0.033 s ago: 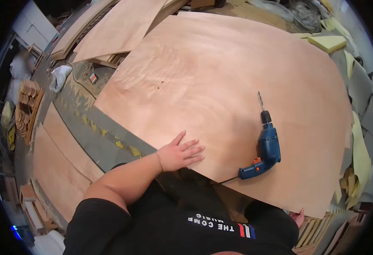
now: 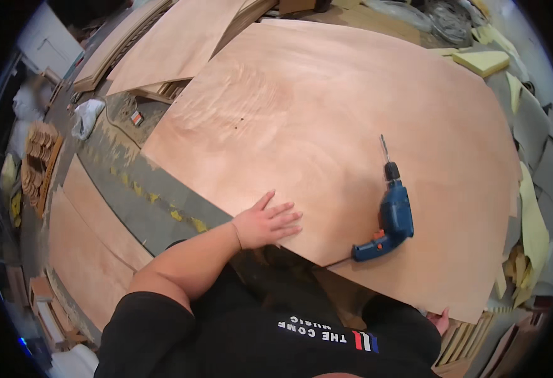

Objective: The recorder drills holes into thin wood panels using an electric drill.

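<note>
A broad, pale plywood sheet (image 2: 327, 94) spreads out in front of me. My left hand (image 2: 267, 222) lies flat near its close edge, fingers spread and palm down. At the sheet's near right corner, my right hand (image 2: 439, 320) pinches the edge, with a fingertip showing on top; the rest of that hand is partly hidden by the sheet and my sleeve. On the sheet between my hands rests a blue power drill (image 2: 395, 214) with an orange trigger, its long bit pointing away. Its cord runs off the near edge. Neither hand touches the drill.
More plywood sheets (image 2: 175, 44) are stacked at the far left, and others (image 2: 94, 233) lie at the left. A white plastic bag (image 2: 88, 118) sits on the floor. Yellow foam (image 2: 483, 62) and scraps line the right side. Wooden strips (image 2: 468, 343) stand at the near right.
</note>
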`<state>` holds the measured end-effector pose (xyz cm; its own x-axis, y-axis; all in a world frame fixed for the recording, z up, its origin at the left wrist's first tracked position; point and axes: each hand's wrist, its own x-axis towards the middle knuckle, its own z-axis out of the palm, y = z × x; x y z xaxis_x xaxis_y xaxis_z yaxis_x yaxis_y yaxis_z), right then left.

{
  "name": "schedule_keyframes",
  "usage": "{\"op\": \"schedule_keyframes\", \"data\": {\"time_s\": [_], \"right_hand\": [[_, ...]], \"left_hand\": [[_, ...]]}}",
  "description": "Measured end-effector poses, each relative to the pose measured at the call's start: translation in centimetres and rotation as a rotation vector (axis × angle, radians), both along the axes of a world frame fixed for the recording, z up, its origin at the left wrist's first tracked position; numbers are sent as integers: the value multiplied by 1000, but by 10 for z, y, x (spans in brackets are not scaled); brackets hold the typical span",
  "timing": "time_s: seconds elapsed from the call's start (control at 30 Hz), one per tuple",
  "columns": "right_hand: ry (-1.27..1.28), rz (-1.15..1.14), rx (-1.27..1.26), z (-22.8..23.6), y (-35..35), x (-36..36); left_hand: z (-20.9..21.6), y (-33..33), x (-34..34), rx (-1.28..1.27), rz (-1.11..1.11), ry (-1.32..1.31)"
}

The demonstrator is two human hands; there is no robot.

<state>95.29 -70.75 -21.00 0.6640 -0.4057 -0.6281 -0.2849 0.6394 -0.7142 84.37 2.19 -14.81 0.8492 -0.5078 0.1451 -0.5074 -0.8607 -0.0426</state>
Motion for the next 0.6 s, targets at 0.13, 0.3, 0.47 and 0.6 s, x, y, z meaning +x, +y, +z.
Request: {"op": "schedule_keyframes", "data": {"time_s": [0.13,0.3,0.47,0.6], "right_hand": [[-172,310,84,-28,-31,-41],[-205,790,-55,27,-7,-93],[-37,538,-441,90,-31,-153],[-32,387,-284,155,-2,-214]], "left_hand": [[-3,28,34,-42,-86,150],[9,35,51,59,209,199],[37,-27,32,63,427,368],[24,-28,18,94,425,345]]}}
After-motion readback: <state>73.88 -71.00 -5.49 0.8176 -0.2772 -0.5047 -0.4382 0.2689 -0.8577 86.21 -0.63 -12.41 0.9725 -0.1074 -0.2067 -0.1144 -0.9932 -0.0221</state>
